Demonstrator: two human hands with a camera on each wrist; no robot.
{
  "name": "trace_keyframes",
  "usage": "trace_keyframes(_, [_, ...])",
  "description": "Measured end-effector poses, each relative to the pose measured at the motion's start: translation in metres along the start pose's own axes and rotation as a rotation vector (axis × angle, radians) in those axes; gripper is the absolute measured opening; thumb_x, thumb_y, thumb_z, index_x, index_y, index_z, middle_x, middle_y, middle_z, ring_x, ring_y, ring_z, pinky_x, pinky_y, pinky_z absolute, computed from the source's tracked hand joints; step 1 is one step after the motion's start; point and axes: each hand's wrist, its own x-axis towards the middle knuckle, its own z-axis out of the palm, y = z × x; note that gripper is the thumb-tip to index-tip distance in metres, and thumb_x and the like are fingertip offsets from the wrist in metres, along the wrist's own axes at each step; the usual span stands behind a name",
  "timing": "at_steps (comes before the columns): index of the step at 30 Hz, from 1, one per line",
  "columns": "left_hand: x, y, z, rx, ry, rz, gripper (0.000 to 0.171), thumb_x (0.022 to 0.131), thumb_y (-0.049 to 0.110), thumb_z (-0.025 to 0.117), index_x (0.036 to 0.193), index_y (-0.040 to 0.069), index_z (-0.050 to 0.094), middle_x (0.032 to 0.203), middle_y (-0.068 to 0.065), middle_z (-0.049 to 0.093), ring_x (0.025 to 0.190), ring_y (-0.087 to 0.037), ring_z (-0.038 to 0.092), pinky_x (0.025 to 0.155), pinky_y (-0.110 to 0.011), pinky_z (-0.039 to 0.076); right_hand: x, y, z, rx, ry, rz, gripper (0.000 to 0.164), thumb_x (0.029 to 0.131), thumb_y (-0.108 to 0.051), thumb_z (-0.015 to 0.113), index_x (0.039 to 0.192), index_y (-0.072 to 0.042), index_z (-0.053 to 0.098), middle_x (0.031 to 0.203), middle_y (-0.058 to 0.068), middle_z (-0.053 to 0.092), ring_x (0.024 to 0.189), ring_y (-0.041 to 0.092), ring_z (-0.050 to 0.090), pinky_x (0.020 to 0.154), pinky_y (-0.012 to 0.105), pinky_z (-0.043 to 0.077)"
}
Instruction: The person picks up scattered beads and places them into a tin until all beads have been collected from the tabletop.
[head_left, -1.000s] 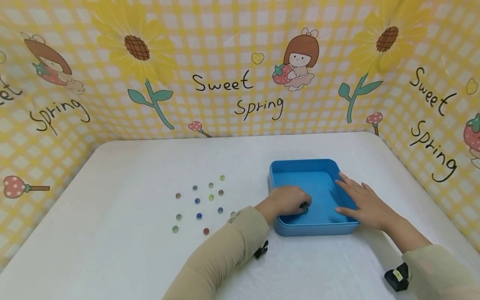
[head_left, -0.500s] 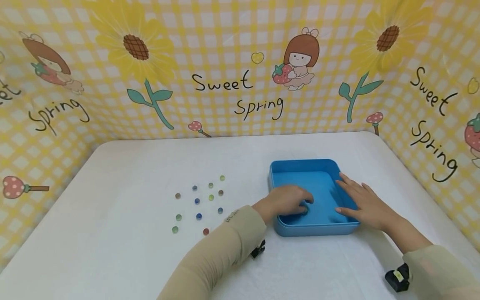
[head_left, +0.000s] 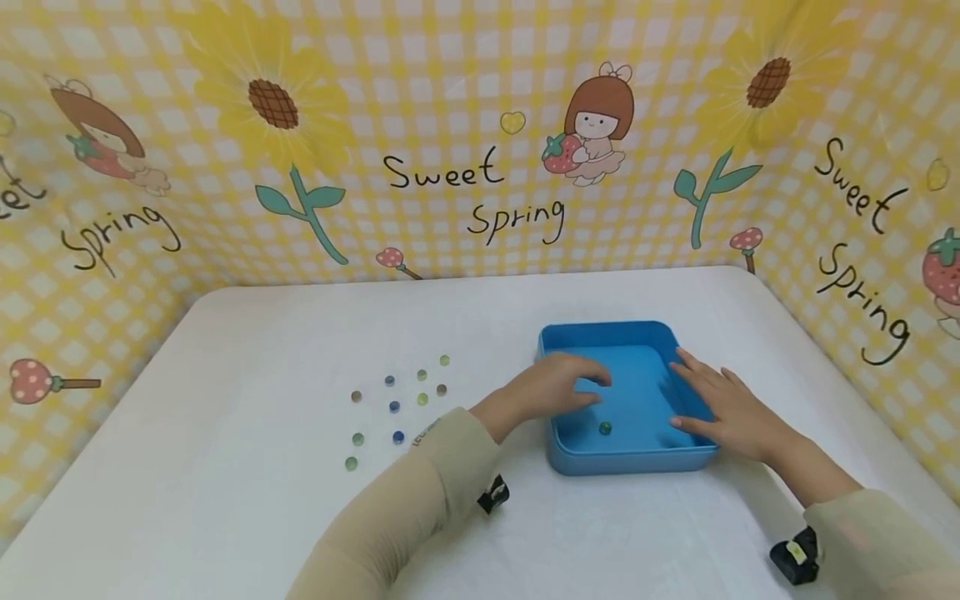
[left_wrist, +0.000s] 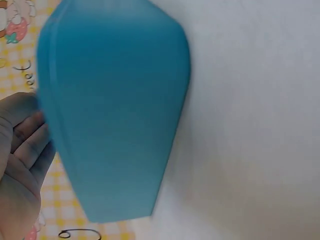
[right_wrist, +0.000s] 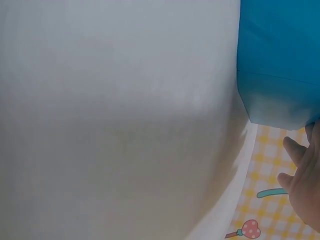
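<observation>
A dark green marble (head_left: 605, 428) lies alone on the floor of the blue box (head_left: 633, 463), toward its front left. Over the box's left rim hovers my left hand (head_left: 551, 385), thumb and fingers parted around nothing, a little behind the marble. My right hand (head_left: 731, 414) rests against the right rim with its fingers spread. Left of the box, several glass marbles are scattered on the table, among them a blue marble (head_left: 398, 437), a yellow-green marble (head_left: 422, 399) and a brown marble (head_left: 356, 397). The left sleeve may cover more of them.
The white table (head_left: 247, 358) is walled in by a yellow checked cloth (head_left: 450, 83) at the back and sides. A black strap device (head_left: 492, 494) hangs under the left sleeve and another black device (head_left: 795, 556) by the right cuff.
My left hand has let go of the green marble and drawn back left and up from it. The left sleeve now covers the red marble. The right hand stays put.
</observation>
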Motion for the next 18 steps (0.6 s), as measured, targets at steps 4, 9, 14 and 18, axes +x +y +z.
trace_keyframes(4, [-0.011,0.001,-0.009,-0.011,0.035,0.01,0.029,0.083,0.017,0.058,0.111,0.009,0.057,0.109,0.004,0.057,0.104,-0.005,0.048,0.085,-0.014,0.037,0.0,-0.001,0.0,0.007,-0.002,-0.006,0.073,0.08,-0.041,0.056,0.133,0.001,0.026,0.14,0.017,0.014,0.124,0.038,0.017,0.096,0.058,0.007])
trace_keyframes(9, [-0.025,0.002,-0.018,-0.011,0.064,0.026,0.028,0.083,0.017,0.059,0.11,0.01,0.058,0.11,0.004,0.057,0.105,-0.004,0.047,0.086,-0.014,0.036,-0.001,-0.003,0.0,0.008,0.007,-0.013,0.073,0.081,-0.04,0.056,0.132,0.002,0.027,0.14,0.018,0.015,0.124,0.038,0.017,0.095,0.058,0.009])
trace_keyframes(14, [-0.039,-0.001,-0.024,-0.016,0.112,0.045,0.027,0.082,0.016,0.059,0.108,0.01,0.059,0.109,0.003,0.057,0.105,-0.005,0.047,0.086,-0.014,0.036,-0.001,-0.004,0.0,0.012,0.011,-0.014,0.073,0.081,-0.04,0.056,0.132,0.003,0.027,0.14,0.018,0.016,0.123,0.039,0.018,0.095,0.058,0.009])
trace_keyframes(18, [-0.049,-0.005,-0.028,-0.039,0.147,0.064,0.026,0.082,0.015,0.059,0.108,0.01,0.059,0.109,0.002,0.058,0.105,-0.007,0.048,0.086,-0.016,0.037,-0.001,-0.003,0.001,0.012,0.012,-0.007,0.073,0.081,-0.041,0.055,0.132,0.003,0.027,0.14,0.019,0.015,0.123,0.04,0.018,0.095,0.058,0.008])
